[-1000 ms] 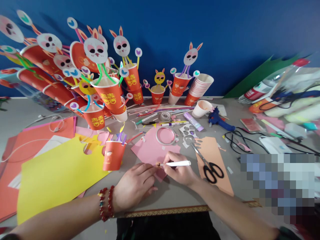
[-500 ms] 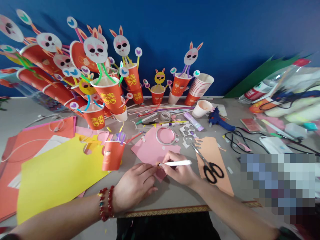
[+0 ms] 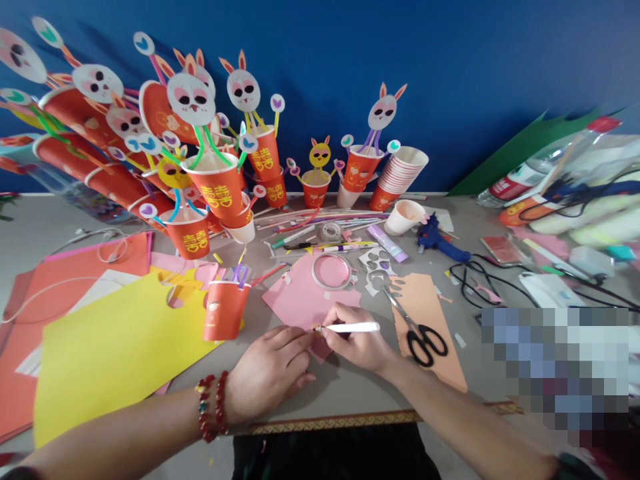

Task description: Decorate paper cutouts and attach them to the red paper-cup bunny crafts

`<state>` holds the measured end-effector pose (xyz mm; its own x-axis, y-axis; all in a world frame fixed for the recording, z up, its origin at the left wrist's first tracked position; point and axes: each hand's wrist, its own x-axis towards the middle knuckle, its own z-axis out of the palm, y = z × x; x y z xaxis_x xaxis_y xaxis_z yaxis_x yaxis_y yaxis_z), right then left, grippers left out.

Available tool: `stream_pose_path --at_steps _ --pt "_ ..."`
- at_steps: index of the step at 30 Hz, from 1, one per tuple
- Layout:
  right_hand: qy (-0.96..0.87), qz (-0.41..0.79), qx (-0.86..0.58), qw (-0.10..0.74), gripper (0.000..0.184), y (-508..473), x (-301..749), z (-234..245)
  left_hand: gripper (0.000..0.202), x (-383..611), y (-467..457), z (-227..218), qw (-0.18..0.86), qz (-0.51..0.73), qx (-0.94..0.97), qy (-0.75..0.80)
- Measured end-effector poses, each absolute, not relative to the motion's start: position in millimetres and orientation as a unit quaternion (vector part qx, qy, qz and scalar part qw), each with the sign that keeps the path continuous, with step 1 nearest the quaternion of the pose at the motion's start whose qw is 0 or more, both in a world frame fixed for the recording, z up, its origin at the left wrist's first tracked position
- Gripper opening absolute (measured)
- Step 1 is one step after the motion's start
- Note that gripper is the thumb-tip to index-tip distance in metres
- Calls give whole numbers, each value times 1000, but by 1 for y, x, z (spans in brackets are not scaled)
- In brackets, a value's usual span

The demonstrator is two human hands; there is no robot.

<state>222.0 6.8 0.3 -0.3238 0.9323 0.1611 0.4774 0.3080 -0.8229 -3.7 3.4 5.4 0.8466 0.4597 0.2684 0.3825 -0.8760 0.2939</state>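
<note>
My right hand (image 3: pixel 357 343) is closed round a slim white marker (image 3: pixel 354 327), its dark tip pointing left. The tip meets a small orange paper piece (image 3: pixel 317 328) that my left fingertips pin down; much of the piece is hidden. My left hand (image 3: pixel 273 373) rests on the table with fingers bent and together. Under the work lies a pink paper sheet (image 3: pixel 295 293), partly covered by both hands. On that sheet sits a roll of tape (image 3: pixel 331 272). Left of my hands stands a red paper cup (image 3: pixel 226 313) with purple pipe cleaners at its rim.
Scissors (image 3: pixel 417 330) lie on peach paper (image 3: pixel 440 360) at the right. Behind are a blue glue gun (image 3: pixel 440 241), a white cup (image 3: pixel 404 218) and stacked cups (image 3: pixel 403 173). Rabbit-faced cups (image 3: pixel 213 183) crowd the back left. Yellow paper (image 3: pixel 115 353) covers the left.
The marker's back end has shifted slightly left as my right hand makes a tiny movement. My left hand stays in place.
</note>
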Motion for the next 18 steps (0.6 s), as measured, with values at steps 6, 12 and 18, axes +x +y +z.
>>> stream_pose_path --at_steps 6,12,18 --pt "-742 341 -475 329 12 7 222 0 13 -4 3 5 116 170 953 221" --pt "-741 339 -477 329 13 7 222 0 16 -6 2 3 114 169 953 225" --pt "-738 340 -474 338 13 6 222 1 17 -5 3 2 114 165 953 228"
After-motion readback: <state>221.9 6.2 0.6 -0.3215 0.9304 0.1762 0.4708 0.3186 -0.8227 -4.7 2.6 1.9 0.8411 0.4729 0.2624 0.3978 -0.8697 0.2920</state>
